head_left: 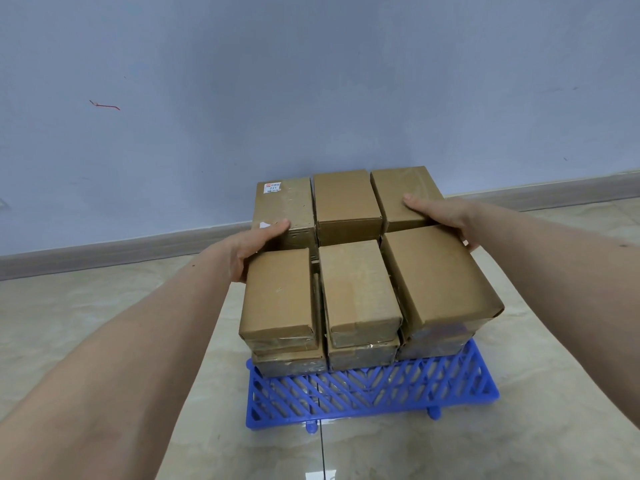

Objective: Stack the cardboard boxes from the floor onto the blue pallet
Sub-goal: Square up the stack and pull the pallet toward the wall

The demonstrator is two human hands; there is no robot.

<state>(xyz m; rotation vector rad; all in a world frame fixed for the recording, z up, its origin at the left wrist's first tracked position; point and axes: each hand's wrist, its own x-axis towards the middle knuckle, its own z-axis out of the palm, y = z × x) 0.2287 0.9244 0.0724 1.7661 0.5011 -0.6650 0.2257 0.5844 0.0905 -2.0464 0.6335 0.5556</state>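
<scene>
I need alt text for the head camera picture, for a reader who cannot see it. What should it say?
Two bare hands press on the far row of a stack of cardboard boxes on a blue pallet: the left hand on the left box, the right hand on the right box. The top layer shows six boxes in two rows, on a tiled floor by a blue-grey wall.

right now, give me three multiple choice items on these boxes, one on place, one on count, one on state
1. Where is the labelled box?
A. far left, top layer
B. near right
C. on the floor

2. How many boxes show on the top layer?
A. three
B. six
C. nine

3. What are the hands doing?
A. lifting a box clear
B. hanging free
C. resting on the stack's two sides

Answers: 1 A, its white label sits at the far left corner. 2 B, two rows of three on the pallet. 3 C, left hand and right hand lie against the outer boxes.
</scene>
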